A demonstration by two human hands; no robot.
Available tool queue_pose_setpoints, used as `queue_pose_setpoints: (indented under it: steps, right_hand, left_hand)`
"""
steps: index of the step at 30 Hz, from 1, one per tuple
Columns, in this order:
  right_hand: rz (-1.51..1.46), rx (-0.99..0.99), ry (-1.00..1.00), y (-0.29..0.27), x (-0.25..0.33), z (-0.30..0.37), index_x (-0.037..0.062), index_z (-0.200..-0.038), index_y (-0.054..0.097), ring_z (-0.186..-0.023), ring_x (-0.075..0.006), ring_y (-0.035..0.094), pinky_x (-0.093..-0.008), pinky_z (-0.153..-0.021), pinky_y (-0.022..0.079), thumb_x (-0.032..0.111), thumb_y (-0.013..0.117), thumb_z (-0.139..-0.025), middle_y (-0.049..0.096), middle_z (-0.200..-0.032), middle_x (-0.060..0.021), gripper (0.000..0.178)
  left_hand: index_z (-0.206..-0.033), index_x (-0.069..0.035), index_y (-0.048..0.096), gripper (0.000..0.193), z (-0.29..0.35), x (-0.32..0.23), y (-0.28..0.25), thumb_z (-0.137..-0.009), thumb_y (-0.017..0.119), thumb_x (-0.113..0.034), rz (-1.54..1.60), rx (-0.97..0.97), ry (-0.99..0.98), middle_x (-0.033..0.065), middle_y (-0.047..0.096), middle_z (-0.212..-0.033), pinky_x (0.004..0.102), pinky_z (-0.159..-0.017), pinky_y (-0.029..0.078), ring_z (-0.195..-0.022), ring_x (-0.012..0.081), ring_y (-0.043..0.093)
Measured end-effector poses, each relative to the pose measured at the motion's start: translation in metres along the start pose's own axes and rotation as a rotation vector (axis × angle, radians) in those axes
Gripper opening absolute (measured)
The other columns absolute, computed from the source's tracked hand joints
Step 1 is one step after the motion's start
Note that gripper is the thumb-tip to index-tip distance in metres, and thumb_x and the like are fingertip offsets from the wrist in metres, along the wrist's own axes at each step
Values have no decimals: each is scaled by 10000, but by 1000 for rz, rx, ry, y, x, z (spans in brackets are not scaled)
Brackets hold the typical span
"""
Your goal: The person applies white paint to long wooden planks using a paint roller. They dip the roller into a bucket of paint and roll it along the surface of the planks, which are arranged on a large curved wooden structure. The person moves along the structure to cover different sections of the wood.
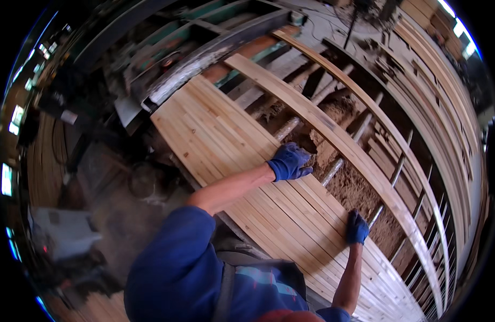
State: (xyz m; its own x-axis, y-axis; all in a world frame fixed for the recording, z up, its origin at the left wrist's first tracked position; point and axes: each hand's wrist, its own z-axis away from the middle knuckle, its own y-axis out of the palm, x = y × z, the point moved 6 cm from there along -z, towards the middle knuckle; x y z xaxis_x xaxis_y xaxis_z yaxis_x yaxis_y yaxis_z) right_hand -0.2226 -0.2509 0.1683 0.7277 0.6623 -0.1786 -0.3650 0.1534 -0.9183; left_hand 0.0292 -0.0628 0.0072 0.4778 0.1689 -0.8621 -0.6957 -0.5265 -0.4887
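Note:
Long, narrow wood strips lie side by side as a wide panel [220,142] in front of me, running from the upper left to the lower right. My left hand [289,161], in a blue glove, is closed over the panel's far edge, on the outermost wood strip [328,196]. Farther right along that edge, my gloved right hand [357,228] has its fingers curled at the same strip. Its fingertips are partly hidden. Beyond both hands, a loose board [312,114] rests across metal rollers [363,127], apart from the panel. A thinner board [360,86] lies farther out.
Sawdust [384,196] is heaped beneath the rollers. A heavy steel beam [188,75] crosses at the panel's upper-left end. Stacked lumber [441,102] stands along the far right. A grey machine housing [64,233] sits on the floor at the left.

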Motion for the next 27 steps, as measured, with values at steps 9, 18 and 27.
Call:
queue_pose_setpoints:
  steps: [9,18,27]
  right_hand:
    - [-435,-71,-296,154,214,-108,30,-877,659,-843,-443,602,-487,-735,467,549,311,-949,637,-841,-250,629]
    - [-459,-78,-357,157,257,-106,13,-973,650,-886,-391,635,-429,-774,481,517,405,-941,641,-870,-262,562]
    - [-1016,602,-376,223,246,-124,-29,-1247,552,-1083,-128,553,-261,-949,405,334,612,-904,610,-1189,-54,503]
  left_hand:
    - [-1131,-30,587,402,182,87,-232,-825,648,-284,-345,-368,188,166,601,-1121,427,-892,461,-988,327,584]
    - [-1005,-50,634,195,463,207,-265,-863,628,-182,-441,-585,-507,169,647,-1014,403,-788,516,-888,344,631]
    - [-839,-66,627,398,810,342,-128,-923,517,-439,1057,-703,-1506,83,612,-668,374,-468,469,-555,219,612]
